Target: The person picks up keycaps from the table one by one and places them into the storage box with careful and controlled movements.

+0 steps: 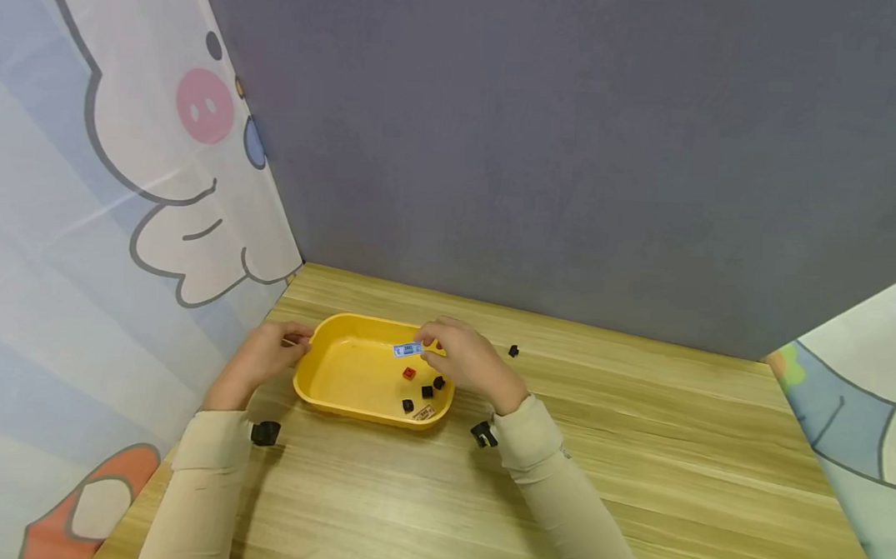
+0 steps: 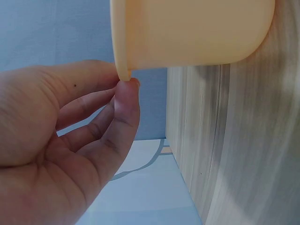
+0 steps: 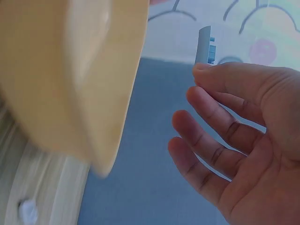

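With thumb and fingers, my left hand [image 1: 264, 355] pinches the left rim of a yellow plastic tray [image 1: 346, 371]; the left wrist view shows the fingertips on that rim [image 2: 121, 42]. My right hand [image 1: 463, 355], above the tray's right side, pinches a small light-blue printed tile [image 1: 407, 349] between thumb and forefinger. Seen edge-on in the right wrist view, this tile [image 3: 203, 44] has small knobs on one face. Inside the tray lie a red brick [image 1: 410, 374], several small black pieces [image 1: 427, 391] and a brown printed tile [image 1: 423, 413].
A small black piece [image 1: 514, 351] lies on the wooden table [image 1: 635, 454] right of the tray. A grey panel [image 1: 544, 150] stands behind the table. Cartoon-printed cloth [image 1: 80, 280] hangs along the left side. A blurred whitish object [image 3: 28, 211] appears in the right wrist view.
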Demonstrator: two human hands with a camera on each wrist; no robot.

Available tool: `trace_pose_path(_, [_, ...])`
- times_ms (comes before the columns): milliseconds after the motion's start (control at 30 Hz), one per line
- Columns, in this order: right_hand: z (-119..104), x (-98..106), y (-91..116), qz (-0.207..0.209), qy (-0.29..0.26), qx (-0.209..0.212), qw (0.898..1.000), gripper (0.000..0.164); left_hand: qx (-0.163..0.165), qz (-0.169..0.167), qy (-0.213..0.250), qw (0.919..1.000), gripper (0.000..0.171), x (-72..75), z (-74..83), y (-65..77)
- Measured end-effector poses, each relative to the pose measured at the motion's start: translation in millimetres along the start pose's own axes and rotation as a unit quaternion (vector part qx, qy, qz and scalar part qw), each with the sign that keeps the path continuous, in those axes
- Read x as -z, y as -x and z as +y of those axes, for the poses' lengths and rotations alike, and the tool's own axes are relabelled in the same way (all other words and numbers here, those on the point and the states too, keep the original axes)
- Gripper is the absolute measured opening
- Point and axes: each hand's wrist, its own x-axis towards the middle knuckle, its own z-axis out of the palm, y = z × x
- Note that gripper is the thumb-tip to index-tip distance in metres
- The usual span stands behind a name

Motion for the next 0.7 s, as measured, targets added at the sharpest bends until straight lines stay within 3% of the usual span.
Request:
trace_pose_path(300, [-31,-5,-25,-0.033,0.015,0.026,0.999,0.026,-0.005,0.005,0.002,1.0000,0.026,1.0,0.8,-0.3])
trace_pose_path(500, [-36,-9,-27,-0.056,0.010,0.023,0.998,0.046,-0.003,0.002,0.005,1.0000,0.026,1.0,4.1,0.4])
trace_pose_path(700, [-33,-10,-25,-0.046,0.024,0.018,0.998,0.043,-0.004,0.004,0.009,0.9999,0.025,1.2,4.9,1.4])
